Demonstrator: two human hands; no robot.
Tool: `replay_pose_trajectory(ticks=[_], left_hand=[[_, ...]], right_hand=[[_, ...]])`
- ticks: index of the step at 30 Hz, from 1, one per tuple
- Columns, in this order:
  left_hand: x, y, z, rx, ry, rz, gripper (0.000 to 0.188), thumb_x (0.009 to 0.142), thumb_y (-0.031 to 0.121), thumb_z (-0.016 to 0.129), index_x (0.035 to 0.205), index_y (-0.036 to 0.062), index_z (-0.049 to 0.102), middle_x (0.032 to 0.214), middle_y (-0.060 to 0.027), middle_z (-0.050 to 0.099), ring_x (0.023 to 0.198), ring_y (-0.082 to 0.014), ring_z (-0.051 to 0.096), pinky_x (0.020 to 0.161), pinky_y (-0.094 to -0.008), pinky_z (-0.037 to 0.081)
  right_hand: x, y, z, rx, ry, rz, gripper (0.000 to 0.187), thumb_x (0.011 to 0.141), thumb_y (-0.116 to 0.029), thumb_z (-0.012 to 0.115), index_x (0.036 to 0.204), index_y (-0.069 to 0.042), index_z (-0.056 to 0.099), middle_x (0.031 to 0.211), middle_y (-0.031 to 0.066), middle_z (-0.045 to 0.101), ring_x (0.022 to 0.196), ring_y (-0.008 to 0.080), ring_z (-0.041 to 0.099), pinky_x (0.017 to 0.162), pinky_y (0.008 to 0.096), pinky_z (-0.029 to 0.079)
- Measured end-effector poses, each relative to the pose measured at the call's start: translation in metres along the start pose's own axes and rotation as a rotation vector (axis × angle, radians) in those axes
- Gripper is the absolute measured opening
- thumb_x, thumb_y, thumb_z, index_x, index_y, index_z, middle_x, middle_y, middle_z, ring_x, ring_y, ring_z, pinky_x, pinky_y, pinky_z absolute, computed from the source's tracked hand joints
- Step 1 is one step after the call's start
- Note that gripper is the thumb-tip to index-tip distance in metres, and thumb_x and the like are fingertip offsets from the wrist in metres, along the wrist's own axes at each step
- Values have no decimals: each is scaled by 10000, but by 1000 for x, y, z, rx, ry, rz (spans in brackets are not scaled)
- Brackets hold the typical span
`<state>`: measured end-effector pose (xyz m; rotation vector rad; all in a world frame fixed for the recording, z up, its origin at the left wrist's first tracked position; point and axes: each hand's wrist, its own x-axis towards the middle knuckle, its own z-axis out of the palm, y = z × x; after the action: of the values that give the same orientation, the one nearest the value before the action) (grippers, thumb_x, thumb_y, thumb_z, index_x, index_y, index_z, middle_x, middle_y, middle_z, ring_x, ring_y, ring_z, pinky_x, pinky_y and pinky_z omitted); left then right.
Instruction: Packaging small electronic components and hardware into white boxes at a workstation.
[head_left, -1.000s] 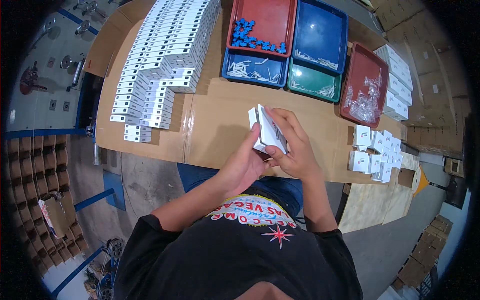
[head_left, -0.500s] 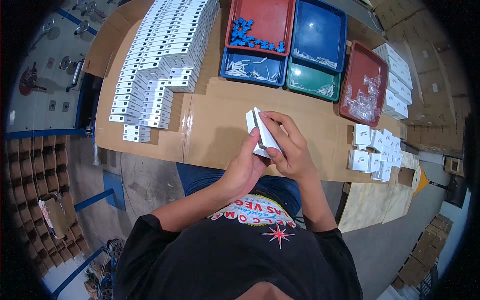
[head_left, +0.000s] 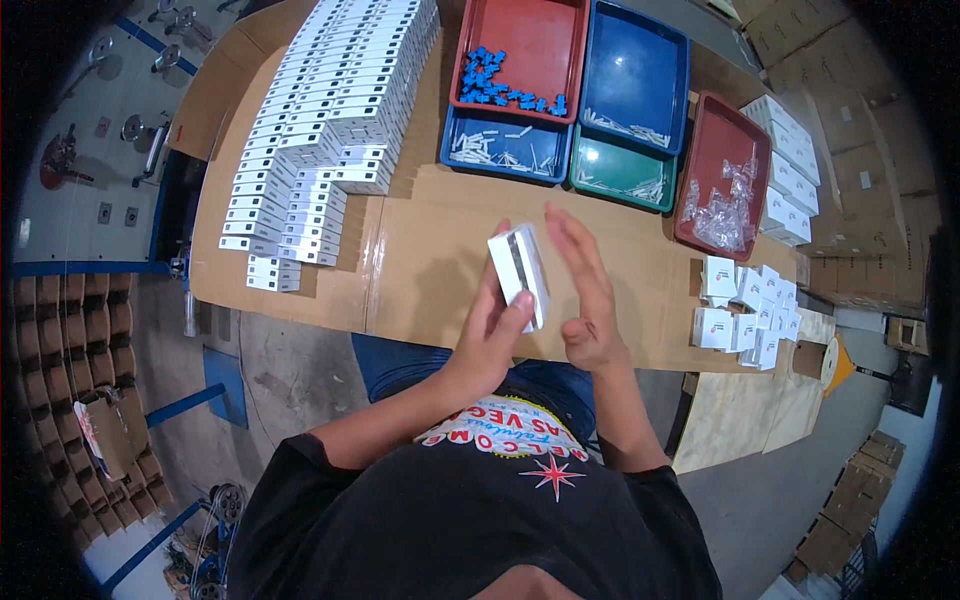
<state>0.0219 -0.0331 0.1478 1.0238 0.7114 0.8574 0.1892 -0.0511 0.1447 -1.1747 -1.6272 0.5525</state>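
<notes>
My left hand (head_left: 489,338) is closed around a small white box (head_left: 519,277), thumb on its near end. A dark stripe runs along the upper edge of the box, which is held tilted above the cardboard-covered tabletop (head_left: 420,285). Just to the right, my right hand (head_left: 588,300) is apart from the box, its fingers stretched out and nothing in it.
Tall rows of stacked white boxes (head_left: 345,90) fill the table's left. Behind are a red tray (head_left: 525,30) of blue parts, blue trays (head_left: 640,60) and a green tray (head_left: 620,160) of small white pieces. A right-hand red tray (head_left: 700,115) holds clear plastic bits, near loose white boxes (head_left: 765,310).
My right hand has let go of the box and moved off to the right, its fingers now straight. My left hand keeps the box, whose two parts now look closed together.
</notes>
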Motion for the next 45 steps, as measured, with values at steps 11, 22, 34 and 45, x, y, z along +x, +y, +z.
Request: replay_pose_trajectory(ticks=[11,22,34,45], left_hand=[[16,0,-27,428,-137,368,1224,701,88,852,1666,38,101,1499,-218,392,1446,-362,422,1211,-461,359],[20,5,-45,804,-205,679,881,697,145,881,1475,35,482,1466,-185,443,1405,-391,452,1221,-561,356],[8,-5,-42,761,-162,762,852,689,149,902,1434,51,499,1424,-172,443,1365,-371,450,1217,-610,334],[4,-1,-41,791,-145,845,824,673,143,908,1393,23,526,1379,-162,475,1303,-345,499,1125,-476,429]], right_hand=[[5,-28,10,287,-93,241,734,1025,-377,604,1602,-1,351,1626,233,391,1500,392,403,1196,468,356],[7,-48,11,310,-75,429,523,1077,-178,506,1566,-11,424,1578,208,475,1432,321,500,1134,415,432],[0,-48,18,478,-7,341,496,1113,-286,435,1491,28,500,1452,205,548,1343,303,548,1128,393,409],[-2,-53,12,429,-20,331,447,1109,-224,408,1425,47,570,1416,234,595,1326,333,577,1126,411,423]])
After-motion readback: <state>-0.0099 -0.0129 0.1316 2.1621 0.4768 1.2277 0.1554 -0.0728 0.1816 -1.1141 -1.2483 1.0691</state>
